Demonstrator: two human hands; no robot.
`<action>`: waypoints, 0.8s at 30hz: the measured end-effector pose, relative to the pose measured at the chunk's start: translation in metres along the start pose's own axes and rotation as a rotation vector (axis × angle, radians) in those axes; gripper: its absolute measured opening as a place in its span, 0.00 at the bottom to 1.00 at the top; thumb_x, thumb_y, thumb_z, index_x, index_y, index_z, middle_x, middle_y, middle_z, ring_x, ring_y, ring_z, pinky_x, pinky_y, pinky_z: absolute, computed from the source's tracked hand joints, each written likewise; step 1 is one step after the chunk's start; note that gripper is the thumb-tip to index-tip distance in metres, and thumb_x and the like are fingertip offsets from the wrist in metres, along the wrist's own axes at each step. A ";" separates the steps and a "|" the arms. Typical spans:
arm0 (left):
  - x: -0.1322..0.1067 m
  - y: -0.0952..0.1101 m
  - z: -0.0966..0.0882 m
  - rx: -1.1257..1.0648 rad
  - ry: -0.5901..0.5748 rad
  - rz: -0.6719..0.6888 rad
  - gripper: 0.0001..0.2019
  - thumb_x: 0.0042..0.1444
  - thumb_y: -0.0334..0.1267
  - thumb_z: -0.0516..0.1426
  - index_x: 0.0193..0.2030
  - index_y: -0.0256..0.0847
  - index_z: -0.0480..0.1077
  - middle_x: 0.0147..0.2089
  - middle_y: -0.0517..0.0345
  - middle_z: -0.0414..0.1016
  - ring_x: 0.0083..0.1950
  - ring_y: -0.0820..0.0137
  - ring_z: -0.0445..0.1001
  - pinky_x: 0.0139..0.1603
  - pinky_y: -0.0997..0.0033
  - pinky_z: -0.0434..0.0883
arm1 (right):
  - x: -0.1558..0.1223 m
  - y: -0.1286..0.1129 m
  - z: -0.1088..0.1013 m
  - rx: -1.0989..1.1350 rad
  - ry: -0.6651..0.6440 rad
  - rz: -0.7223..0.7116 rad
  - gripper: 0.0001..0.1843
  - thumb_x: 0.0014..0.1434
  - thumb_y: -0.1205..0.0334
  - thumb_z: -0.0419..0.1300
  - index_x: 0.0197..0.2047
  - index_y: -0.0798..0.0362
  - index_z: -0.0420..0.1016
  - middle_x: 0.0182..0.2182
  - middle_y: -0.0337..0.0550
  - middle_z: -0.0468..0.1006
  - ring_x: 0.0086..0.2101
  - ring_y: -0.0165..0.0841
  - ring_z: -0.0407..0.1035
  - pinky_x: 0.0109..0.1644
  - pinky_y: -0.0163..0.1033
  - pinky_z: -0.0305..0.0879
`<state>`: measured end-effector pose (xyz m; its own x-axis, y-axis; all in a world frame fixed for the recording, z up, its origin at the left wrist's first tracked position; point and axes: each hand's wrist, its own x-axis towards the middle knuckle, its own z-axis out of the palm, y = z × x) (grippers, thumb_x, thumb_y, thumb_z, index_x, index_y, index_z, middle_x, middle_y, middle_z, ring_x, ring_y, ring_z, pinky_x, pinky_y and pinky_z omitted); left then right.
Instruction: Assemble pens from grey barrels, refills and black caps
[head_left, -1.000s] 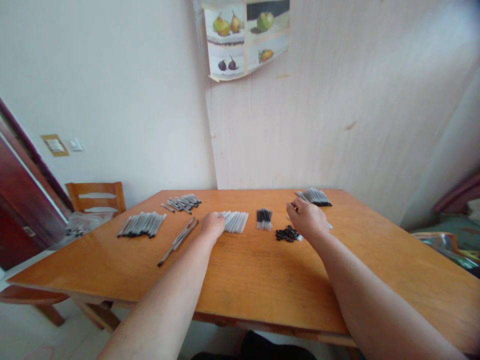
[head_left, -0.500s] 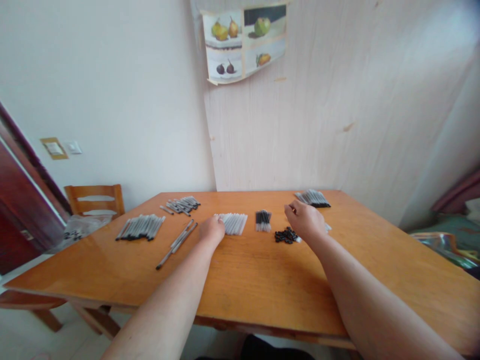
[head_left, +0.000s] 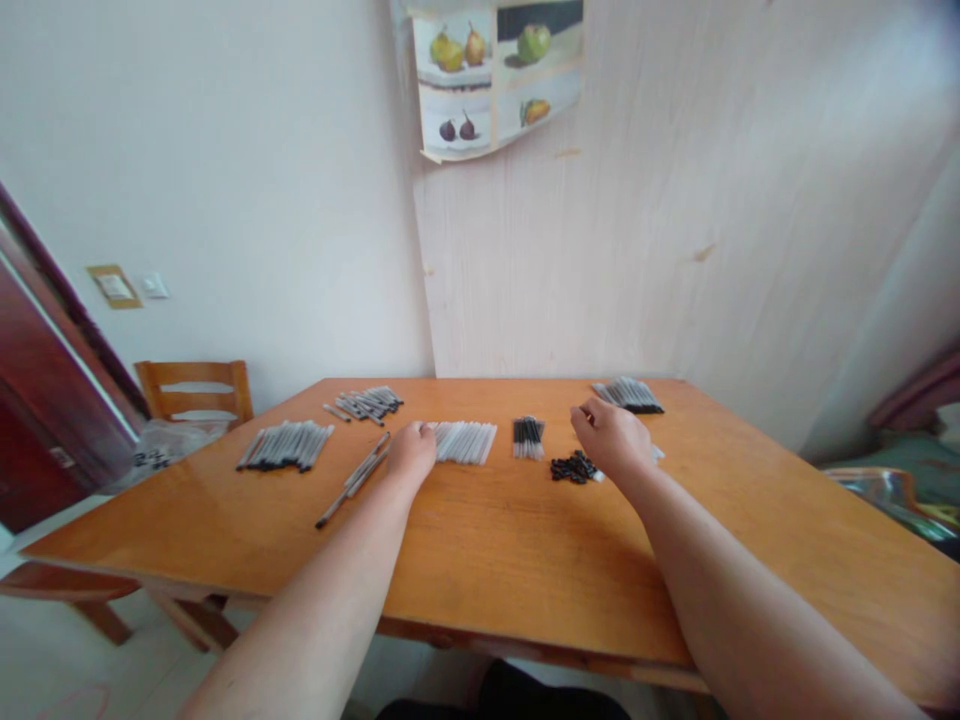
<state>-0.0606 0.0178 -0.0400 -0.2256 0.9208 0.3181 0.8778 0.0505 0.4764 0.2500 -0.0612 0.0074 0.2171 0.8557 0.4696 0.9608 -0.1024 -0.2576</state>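
Note:
My left hand [head_left: 412, 452] is closed at the left end of a row of clear-white pen barrels [head_left: 466, 443]. Whatever its fingers may pinch is hidden. My right hand [head_left: 615, 432] is curled above the table, just beyond a heap of small black pen caps [head_left: 573, 467]; I cannot make out anything in its fingers. Between the hands lies a small bundle of pen refills [head_left: 528, 438], dark in the upper part and pale below. Left of my left hand a few loose pens [head_left: 354, 481] lie at a slant.
More black-ended pens [head_left: 286, 446] lie in a row at the left, with another pile [head_left: 367, 404] behind them. A further pen stack [head_left: 630, 394] sits at the back right of the wooden table [head_left: 495, 560]. A chair [head_left: 193, 388] stands beyond the left edge.
My left hand has shifted a little left along the end of the barrel row. My right hand has hardly moved. The view has tilted slightly.

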 end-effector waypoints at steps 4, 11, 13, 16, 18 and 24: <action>-0.002 -0.016 -0.011 -0.018 0.042 -0.018 0.14 0.58 0.42 0.50 0.43 0.41 0.73 0.48 0.45 0.76 0.49 0.60 0.73 0.44 0.67 0.64 | 0.000 0.001 0.001 -0.001 -0.018 0.005 0.24 0.63 0.46 0.42 0.36 0.50 0.75 0.32 0.48 0.78 0.32 0.36 0.69 0.29 0.36 0.48; -0.019 -0.040 -0.045 0.241 0.105 -0.092 0.15 0.54 0.45 0.52 0.44 0.46 0.74 0.51 0.44 0.72 0.54 0.48 0.65 0.48 0.53 0.63 | 0.001 0.000 0.000 0.003 -0.051 0.017 0.25 0.62 0.44 0.43 0.36 0.50 0.76 0.33 0.49 0.78 0.33 0.37 0.70 0.30 0.35 0.50; -0.024 -0.045 -0.049 0.306 0.108 -0.075 0.15 0.53 0.45 0.53 0.44 0.45 0.74 0.53 0.43 0.70 0.57 0.48 0.62 0.51 0.51 0.61 | 0.000 0.000 0.000 0.003 -0.051 0.015 0.25 0.62 0.44 0.43 0.36 0.50 0.76 0.33 0.49 0.78 0.34 0.37 0.70 0.29 0.35 0.50; -0.029 -0.051 -0.049 0.355 0.102 -0.065 0.14 0.52 0.43 0.54 0.43 0.45 0.74 0.54 0.43 0.68 0.60 0.49 0.58 0.54 0.49 0.57 | -0.001 0.000 0.000 0.009 -0.051 0.008 0.24 0.62 0.45 0.44 0.37 0.49 0.75 0.34 0.48 0.79 0.34 0.37 0.70 0.29 0.36 0.49; -0.030 -0.053 -0.047 0.370 0.106 -0.048 0.13 0.52 0.43 0.54 0.42 0.46 0.75 0.55 0.43 0.67 0.62 0.49 0.55 0.56 0.48 0.55 | -0.002 0.000 0.000 0.013 -0.058 0.005 0.23 0.61 0.46 0.44 0.36 0.50 0.75 0.33 0.48 0.79 0.34 0.37 0.70 0.29 0.36 0.49; -0.029 -0.050 -0.046 0.365 0.103 -0.013 0.13 0.53 0.41 0.53 0.42 0.46 0.75 0.55 0.44 0.67 0.62 0.49 0.54 0.57 0.48 0.52 | 0.000 0.000 0.001 0.007 -0.066 0.006 0.23 0.61 0.46 0.45 0.36 0.50 0.76 0.32 0.48 0.78 0.34 0.37 0.70 0.28 0.35 0.49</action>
<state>-0.1173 -0.0291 -0.0348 -0.2625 0.8765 0.4034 0.9632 0.2133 0.1632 0.2496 -0.0609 0.0066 0.2107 0.8869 0.4111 0.9582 -0.1041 -0.2665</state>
